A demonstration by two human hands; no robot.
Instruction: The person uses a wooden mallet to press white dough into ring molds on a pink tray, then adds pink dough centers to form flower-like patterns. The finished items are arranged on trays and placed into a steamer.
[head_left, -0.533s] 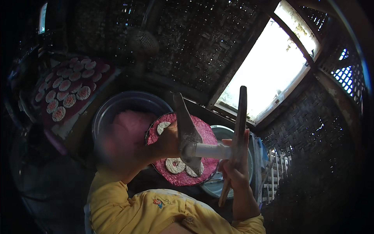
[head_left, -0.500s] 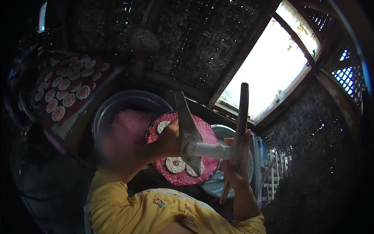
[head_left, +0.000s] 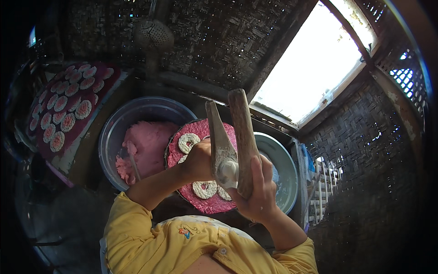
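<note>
Hands [head_left: 261, 199] hold two-handled wooden tool [head_left: 243, 141]; embroidered motif [head_left: 185, 232] on yellow shirt [head_left: 131, 233]

The wooden bar [head_left: 244, 137] is brown with darker streaks of grain, and the wooden paddle [head_left: 220, 137] is greyer, smeared white near the white knob [head_left: 229, 170]. The round mat [head_left: 205, 206] is bright pink, mottled lighter and darker, under cream-white rings [head_left: 198, 192]. Smooth pink dough [head_left: 153, 146] shows against a dark blue-violet tub [head_left: 108, 169]; the basin [head_left: 292, 185] is pale grey-green. A deep magenta cloth [head_left: 102, 86] bears white-edged discs [head_left: 83, 110] with pink centres. The shirt [head_left: 159, 244] is yellow with an orange-and-blue flower motif [head_left: 185, 231]. The dark brown wall [head_left: 346, 123] has a woven criss-cross pattern.
</note>
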